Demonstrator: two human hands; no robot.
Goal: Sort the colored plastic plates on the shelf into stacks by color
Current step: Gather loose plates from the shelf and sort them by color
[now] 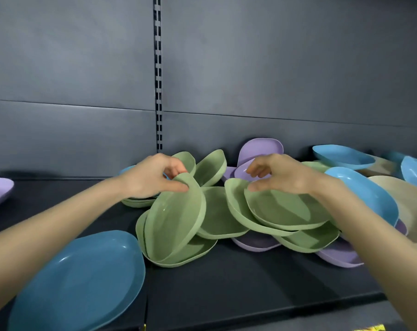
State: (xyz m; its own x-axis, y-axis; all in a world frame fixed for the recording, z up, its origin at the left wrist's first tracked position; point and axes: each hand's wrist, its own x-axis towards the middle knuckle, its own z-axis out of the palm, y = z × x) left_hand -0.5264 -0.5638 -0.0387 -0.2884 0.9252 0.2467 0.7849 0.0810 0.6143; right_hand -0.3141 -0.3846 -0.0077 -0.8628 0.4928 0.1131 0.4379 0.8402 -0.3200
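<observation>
Sorting looks barely begun on the shelf.
Green plates lie heaped mid-shelf over purple plates, and blue plates and beige plates are jumbled toward the right edge. The left hand pinches a tilted green plate by its rim. The right hand hangs curled, thumb at another green plate; I cannot tell whether it grips.

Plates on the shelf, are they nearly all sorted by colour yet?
Not nearly. One blue plate lies apart in front. The left hand pinches a tilted green plate, and the right hand is at the rim of another green plate. Purple plates lie under the greens, and blue plates and beige plates are jumbled at right.
</observation>
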